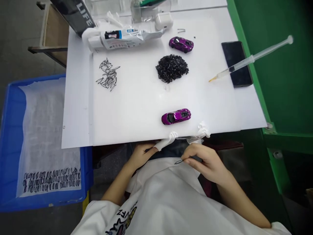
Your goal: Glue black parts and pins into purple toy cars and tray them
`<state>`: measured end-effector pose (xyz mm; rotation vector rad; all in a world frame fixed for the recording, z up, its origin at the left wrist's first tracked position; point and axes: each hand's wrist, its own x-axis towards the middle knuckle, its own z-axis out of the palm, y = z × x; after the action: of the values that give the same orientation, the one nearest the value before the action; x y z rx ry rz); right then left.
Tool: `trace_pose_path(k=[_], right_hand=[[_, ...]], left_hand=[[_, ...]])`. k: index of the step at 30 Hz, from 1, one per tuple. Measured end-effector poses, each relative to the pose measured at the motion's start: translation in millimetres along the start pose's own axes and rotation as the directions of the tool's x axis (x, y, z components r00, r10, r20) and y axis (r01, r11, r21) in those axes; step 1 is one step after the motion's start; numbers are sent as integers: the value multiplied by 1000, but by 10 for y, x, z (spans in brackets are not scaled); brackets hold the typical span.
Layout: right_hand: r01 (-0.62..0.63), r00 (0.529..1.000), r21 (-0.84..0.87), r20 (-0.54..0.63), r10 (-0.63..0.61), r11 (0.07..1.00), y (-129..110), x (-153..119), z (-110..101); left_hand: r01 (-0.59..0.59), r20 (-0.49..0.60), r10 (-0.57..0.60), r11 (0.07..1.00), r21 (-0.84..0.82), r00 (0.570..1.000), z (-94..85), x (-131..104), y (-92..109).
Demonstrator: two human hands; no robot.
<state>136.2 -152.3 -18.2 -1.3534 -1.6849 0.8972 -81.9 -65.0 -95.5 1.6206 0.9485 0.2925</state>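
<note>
Right hand (207, 163) pinches a thin black part (179, 161); left hand (141, 155) grips another. Car (176, 116) waits at 12 o'clock; most parts (172, 68) remain piled.

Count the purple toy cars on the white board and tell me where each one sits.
2. One purple toy car sits near the front edge of the white board, just beyond the hands. The other purple toy car sits farther back, behind the pile of small black parts. None seems hidden.
</note>
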Motion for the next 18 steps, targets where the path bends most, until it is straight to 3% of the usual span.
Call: trace_pose_path(k=[3,8,10,12,14,18], right_hand=[[-20,1000,-9,14,20,1000,127,-52,99],[19,999,-83,34,-16,996,170,2,28],[46,999,-95,28,-43,994,164,27,4],[66,998,-92,14,-65,994,158,42,9],[77,997,-80,2,-77,994,158,45,33],[91,996,-88,-15,-92,992,174,24,74]], left_hand=[[-1,63,3,999,-34,998,-48,-92,9],[-34,31,33,999,35,999,-110,-187,148],[-141,-38,148,979,151,988,-157,-236,245],[-283,-94,322,914,290,942,-194,-281,322],[-339,-108,391,883,325,914,-207,-309,359],[-66,-82,72,994,83,994,-158,-313,339]])
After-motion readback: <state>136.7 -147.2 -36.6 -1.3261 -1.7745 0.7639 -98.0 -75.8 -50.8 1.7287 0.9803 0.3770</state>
